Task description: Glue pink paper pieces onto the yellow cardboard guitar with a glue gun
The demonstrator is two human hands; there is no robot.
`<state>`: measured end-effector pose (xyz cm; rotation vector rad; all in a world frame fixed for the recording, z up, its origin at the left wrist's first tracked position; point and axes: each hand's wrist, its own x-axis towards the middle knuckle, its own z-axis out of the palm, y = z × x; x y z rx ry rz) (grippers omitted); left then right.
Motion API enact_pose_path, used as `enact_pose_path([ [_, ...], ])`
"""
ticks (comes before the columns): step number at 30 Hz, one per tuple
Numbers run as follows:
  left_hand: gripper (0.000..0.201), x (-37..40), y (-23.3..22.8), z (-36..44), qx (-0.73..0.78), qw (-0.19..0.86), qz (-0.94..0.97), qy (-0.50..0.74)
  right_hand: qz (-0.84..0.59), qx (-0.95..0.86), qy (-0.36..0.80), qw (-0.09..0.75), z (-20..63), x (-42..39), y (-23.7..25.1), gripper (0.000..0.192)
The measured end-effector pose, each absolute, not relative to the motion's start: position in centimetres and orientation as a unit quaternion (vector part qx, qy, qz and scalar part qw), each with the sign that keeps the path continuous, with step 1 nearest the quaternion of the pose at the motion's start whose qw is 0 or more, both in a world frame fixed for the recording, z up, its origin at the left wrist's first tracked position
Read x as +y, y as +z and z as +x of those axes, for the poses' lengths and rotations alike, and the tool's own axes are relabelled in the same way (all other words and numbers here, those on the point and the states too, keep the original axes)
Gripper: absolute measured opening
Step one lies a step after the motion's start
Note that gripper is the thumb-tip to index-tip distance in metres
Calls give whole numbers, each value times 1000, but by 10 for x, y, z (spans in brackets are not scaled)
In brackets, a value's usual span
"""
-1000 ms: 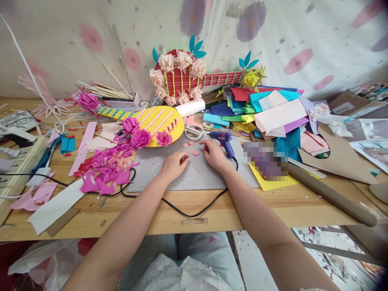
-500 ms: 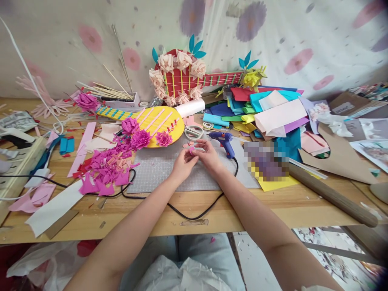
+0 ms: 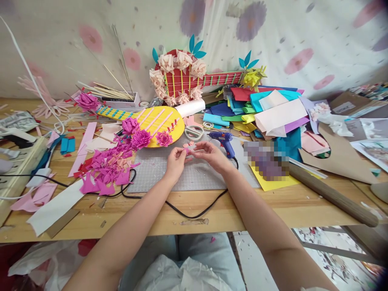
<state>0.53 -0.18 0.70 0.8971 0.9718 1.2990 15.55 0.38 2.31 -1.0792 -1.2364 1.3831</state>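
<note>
Over the grey cutting mat [image 3: 151,173], my left hand [image 3: 175,162] pinches a small magenta paper piece [image 3: 186,151] between thumb and fingertips. Just right of it, my right hand [image 3: 214,157] is held with fingers stretched out and apart; I see nothing in it. Its fingertips come close to the piece, and whether they touch cannot be made out. A few small pale pink paper pieces [image 3: 189,144] lie on the mat just beyond the hands. Behind my right hand stands a blue glue gun [image 3: 224,142], its black cord running down to the table's front.
A yellow paper guitar [image 3: 169,125] with magenta flowers lies behind the mat, scissors [image 3: 194,132] beside it. Magenta paper scraps [image 3: 106,169] are heaped left. A red guitar [image 3: 182,81] leans at the back. Stacked coloured paper [image 3: 280,111] and a wooden stick [image 3: 333,192] are right.
My hands have drawn slightly apart: the left moved a little left with the magenta piece, and the right shifted right, its fingers opening away from the piece.
</note>
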Motion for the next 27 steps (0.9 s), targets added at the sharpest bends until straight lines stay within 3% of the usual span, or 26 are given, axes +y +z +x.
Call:
enact_pose_path([
  [4,25,-1,10,-3,455,592,393,536,-494,-582,542,351,204,-7,46,31],
  [8,17,1,10,-8,489,580,411,506,-562,-619,499,227,252,-17,56,36],
  [12,13,3,7,-9,504,557,445,487,-704,-578,297,286,268,-9,41,45],
  [15,13,4,6,-11,509,532,483,474,-717,-573,213,334,256,7,25,48],
  [22,12,7,8,-20,539,503,492,464,-735,-536,197,365,229,21,14,49],
  [27,13,9,9,-21,554,500,473,468,-627,-533,346,451,214,4,27,47],
])
